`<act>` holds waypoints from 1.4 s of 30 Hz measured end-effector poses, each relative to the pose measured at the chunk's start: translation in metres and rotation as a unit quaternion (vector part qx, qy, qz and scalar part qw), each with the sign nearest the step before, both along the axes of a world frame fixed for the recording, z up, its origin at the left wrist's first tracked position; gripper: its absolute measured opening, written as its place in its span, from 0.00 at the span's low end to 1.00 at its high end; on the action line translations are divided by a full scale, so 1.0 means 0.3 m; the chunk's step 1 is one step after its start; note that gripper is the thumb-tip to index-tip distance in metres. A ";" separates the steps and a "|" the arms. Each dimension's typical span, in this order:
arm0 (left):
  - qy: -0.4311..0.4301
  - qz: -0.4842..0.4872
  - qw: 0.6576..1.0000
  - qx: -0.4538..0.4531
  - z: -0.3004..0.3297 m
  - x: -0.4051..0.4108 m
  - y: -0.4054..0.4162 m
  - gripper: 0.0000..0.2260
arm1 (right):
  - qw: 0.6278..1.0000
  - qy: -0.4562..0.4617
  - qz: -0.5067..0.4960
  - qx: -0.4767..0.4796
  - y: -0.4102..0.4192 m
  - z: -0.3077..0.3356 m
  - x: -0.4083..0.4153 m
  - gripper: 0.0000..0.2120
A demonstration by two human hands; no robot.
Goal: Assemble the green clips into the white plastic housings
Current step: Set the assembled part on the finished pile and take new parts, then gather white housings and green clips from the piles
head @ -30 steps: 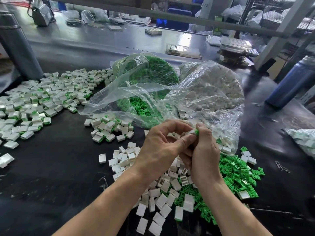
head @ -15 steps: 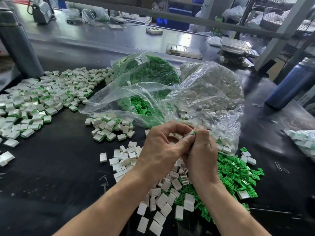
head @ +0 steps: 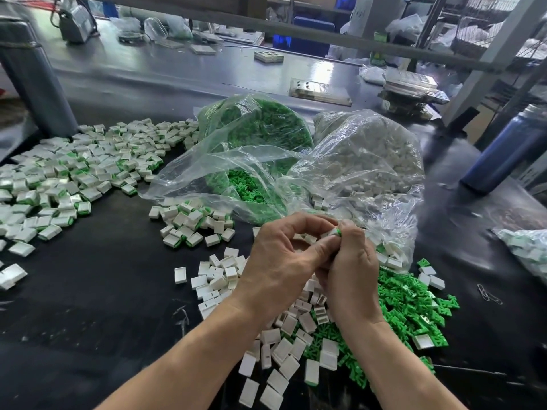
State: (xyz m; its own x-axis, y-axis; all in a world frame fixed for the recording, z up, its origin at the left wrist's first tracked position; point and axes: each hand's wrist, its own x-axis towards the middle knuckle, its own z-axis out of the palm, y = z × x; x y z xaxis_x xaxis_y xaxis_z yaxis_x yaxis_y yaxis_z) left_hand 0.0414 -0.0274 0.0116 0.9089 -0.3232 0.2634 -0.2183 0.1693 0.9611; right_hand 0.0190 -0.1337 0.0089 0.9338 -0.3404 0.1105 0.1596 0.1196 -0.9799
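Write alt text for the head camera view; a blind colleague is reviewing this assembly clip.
Two hands meet above a black table: the left hand and right hand together pinch a white housing with a green clip. Below lie loose white housings and green clips; behind, two clear bags of parts; at left, a spread of finished pieces.

No legible text or labels anywhere

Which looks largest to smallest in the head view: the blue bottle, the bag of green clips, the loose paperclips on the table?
1. Bag of green clips.
2. Blue bottle, partly cut off by the frame edge.
3. Paperclips, clearly the smallest.
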 end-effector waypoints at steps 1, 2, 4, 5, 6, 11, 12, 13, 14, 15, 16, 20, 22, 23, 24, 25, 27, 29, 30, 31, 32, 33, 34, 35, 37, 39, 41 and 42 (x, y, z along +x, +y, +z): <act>0.002 -0.003 1.000 -0.004 0.001 0.000 -0.001 0.03 | 1.000 0.003 -0.002 0.006 -0.002 0.000 -0.001 0.21; 0.005 -0.007 1.000 -0.006 0.001 0.001 -0.001 0.03 | 1.000 0.005 -0.006 0.009 -0.005 -0.002 -0.001 0.21; 0.011 -0.011 1.000 -0.009 0.000 0.004 0.002 0.03 | 1.000 0.009 -0.016 0.000 -0.009 0.000 -0.006 0.21; 0.016 -0.012 1.000 -0.008 -0.001 0.005 0.003 0.03 | 1.000 0.012 -0.017 -0.005 -0.010 0.005 -0.010 0.21; 0.021 -0.013 1.000 -0.005 -0.002 0.007 0.005 0.04 | 1.000 0.015 -0.015 -0.009 -0.012 0.008 -0.012 0.21; 0.021 0.003 1.000 0.023 0.002 0.008 0.014 0.06 | 0.997 -0.018 0.016 -0.075 -0.028 0.017 -0.022 0.30; 0.015 0.011 0.999 0.033 0.002 0.010 0.018 0.06 | 0.995 -0.031 0.011 -0.096 -0.033 0.017 -0.022 0.30; 0.010 0.019 0.999 0.043 0.002 0.013 0.022 0.05 | 0.993 -0.043 0.000 -0.112 -0.039 0.018 -0.022 0.27; 0.007 0.027 0.998 0.049 0.000 0.017 0.026 0.05 | 0.991 -0.049 -0.010 -0.122 -0.047 0.017 -0.020 0.24; 0.007 0.035 0.998 0.052 0.000 0.021 0.032 0.05 | 0.991 -0.051 -0.016 -0.125 -0.058 0.017 -0.018 0.20; 0.004 0.043 0.998 0.055 0.000 0.026 0.038 0.04 | 0.991 -0.054 -0.016 -0.124 -0.070 0.015 -0.016 0.15; -0.005 0.057 0.995 0.080 0.001 0.037 0.060 0.04 | 0.980 -0.065 0.015 -0.188 -0.094 0.014 -0.014 0.04; -0.013 0.060 0.993 0.100 0.000 0.041 0.067 0.03 | 0.971 -0.067 0.010 -0.230 -0.097 0.006 -0.012 0.04; -0.015 0.063 0.992 0.106 0.000 0.043 0.070 0.03 | 0.965 -0.066 0.002 -0.252 -0.098 0.003 -0.009 0.05; -0.015 0.064 0.992 0.109 0.000 0.045 0.071 0.03 | 0.960 -0.065 -0.005 -0.271 -0.099 0.000 -0.007 0.05; -0.015 0.065 0.992 0.111 0.001 0.045 0.072 0.03 | 0.957 -0.064 -0.009 -0.283 -0.099 -0.001 -0.004 0.05; -0.011 0.064 0.992 0.106 0.002 0.042 0.072 0.04 | 0.956 -0.062 -0.009 -0.286 -0.098 -0.002 -0.003 0.04; -0.005 0.066 0.993 0.093 0.001 0.042 0.072 0.06 | 0.958 -0.057 -0.006 -0.280 -0.097 -0.003 -0.004 0.03; -0.005 0.068 0.994 0.089 0.001 0.042 0.071 0.07 | 0.960 -0.054 -0.004 -0.275 -0.097 -0.004 -0.004 0.03; -0.005 0.070 0.994 0.087 0.000 0.042 0.071 0.08 | 0.962 -0.053 -0.001 -0.269 -0.097 -0.004 -0.005 0.03; -0.006 0.069 0.994 0.088 0.000 0.044 0.071 0.08 | 0.963 -0.052 0.001 -0.265 -0.096 -0.005 -0.005 0.04; -0.007 0.067 0.994 0.091 -0.001 0.047 0.073 0.07 | 0.964 -0.050 0.002 -0.261 -0.096 -0.006 -0.004 0.04; -0.008 0.065 0.993 0.096 -0.001 0.049 0.076 0.07 | 0.965 -0.046 0.003 -0.258 -0.097 -0.008 -0.003 0.04; -0.011 0.065 0.992 0.105 -0.002 0.052 0.081 0.07 | 0.966 -0.042 0.004 -0.257 -0.099 -0.010 -0.001 0.04; -0.020 0.072 0.988 0.131 -0.003 0.059 0.095 0.06 | 0.965 -0.030 0.007 -0.261 -0.110 -0.013 0.002 0.04; -0.028 0.093 0.983 0.157 -0.005 0.069 0.117 0.06 | 0.964 -0.020 0.006 -0.265 -0.126 -0.016 0.004 0.04; -0.025 0.120 0.975 0.186 -0.007 0.085 0.146 0.06 | 0.965 -0.010 0.003 -0.260 -0.141 -0.020 0.004 0.04; -0.022 0.133 0.969 0.208 -0.006 0.094 0.161 0.06 | 0.966 -0.006 0.002 -0.258 -0.147 -0.021 0.004 0.04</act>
State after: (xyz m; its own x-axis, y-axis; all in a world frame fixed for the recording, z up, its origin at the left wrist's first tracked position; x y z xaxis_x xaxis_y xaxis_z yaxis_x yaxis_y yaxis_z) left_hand 0.0697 0.0210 0.0097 0.9657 -0.1651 0.2003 -0.2426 -0.2995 0.9227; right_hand 0.0203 -0.1779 0.0026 0.9328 -0.2329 0.2749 0.1718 -0.3833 -0.9075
